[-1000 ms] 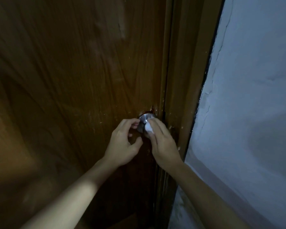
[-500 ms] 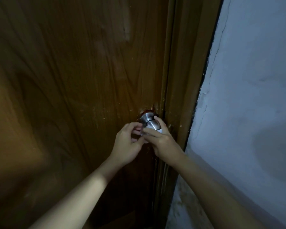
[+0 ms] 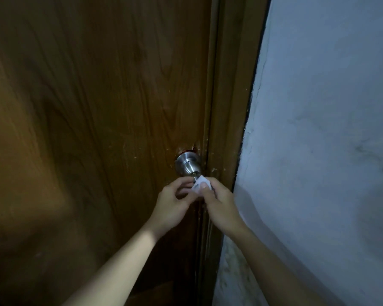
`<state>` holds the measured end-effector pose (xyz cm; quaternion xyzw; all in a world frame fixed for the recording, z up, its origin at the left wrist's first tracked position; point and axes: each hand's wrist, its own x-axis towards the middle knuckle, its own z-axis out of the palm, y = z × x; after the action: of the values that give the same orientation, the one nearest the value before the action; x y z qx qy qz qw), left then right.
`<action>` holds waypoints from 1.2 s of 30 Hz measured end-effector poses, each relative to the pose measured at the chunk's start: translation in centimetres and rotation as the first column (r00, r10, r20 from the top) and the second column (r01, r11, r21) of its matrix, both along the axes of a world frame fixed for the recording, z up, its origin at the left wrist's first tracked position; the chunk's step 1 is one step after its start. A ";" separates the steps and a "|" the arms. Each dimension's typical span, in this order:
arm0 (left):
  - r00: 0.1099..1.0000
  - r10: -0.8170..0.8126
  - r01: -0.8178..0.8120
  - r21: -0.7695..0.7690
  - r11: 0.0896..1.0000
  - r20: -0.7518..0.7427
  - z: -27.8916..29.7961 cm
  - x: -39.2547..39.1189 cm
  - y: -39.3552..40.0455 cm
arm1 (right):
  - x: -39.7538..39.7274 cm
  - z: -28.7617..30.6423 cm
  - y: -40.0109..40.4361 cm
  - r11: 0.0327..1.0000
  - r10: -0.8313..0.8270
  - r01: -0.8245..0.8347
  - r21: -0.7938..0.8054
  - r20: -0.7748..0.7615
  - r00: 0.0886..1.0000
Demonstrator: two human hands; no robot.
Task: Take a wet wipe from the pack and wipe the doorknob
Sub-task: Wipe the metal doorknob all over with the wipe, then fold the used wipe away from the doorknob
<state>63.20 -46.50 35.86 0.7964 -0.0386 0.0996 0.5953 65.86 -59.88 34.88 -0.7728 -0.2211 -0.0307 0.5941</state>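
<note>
Wooden door (image 3: 93, 120) fills the left and centre of the frame, shut against its frame (image 3: 232, 107); pale plastered wall (image 3: 323, 133) takes the right side. Light is poor throughout. Steel doorknob (image 3: 187, 165) sits just right of centre, close beside the door's edge, its round body bare and its front end partly covered. Both hands meet just below it. Left hand (image 3: 175, 206) is curled, fingers bent in toward the wipe; whether it pinches the wipe or only steadies it, cannot tell. Right hand (image 3: 219, 206) is closed with its fingertips pressed into the wet wipe (image 3: 200, 186), a small white bunched wad resting against the knob's front end. Pack not in view. Judgement: wiping is under way, with only the tip being covered at this instant. Risks, largest first: (1) most of the knob body and the collar by the door may go unwiped, since the wad is small and held at the front only; (2) the knob is free to rotate, so rubbing pressure may turn it instead of cleaning it unless one hand holds it fixed; (3) the wipe, bunched and damp, may slip from the fingertips on smooth metal and drop; (4) knuckles sit close to the frame and may scrape the chipped edge there.
</note>
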 end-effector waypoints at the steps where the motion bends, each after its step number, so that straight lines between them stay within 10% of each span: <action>1: 1.000 -0.018 0.018 0.001 1.000 0.005 0.0 -0.6 -0.5 | -0.7 0.3 -0.2 0.998 0.042 -0.039 0.043 -0.077 0.996; 17: 0.963 0.271 -0.269 -0.112 0.957 -0.001 0.5 -10.9 -3.8 | -12.2 0.1 -3.6 0.987 0.061 -0.025 0.160 -0.223 0.973; 36: 0.913 -0.241 0.196 -0.164 0.967 -0.330 -1.3 -27.5 -10.0 | -31.2 -3.7 -12.0 0.933 -0.171 0.255 0.255 -0.311 0.935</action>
<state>35.75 -56.53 34.59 0.7523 -0.0155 -0.1073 0.6499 34.70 -71.93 31.15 -0.6928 -0.0409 -0.0167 0.7197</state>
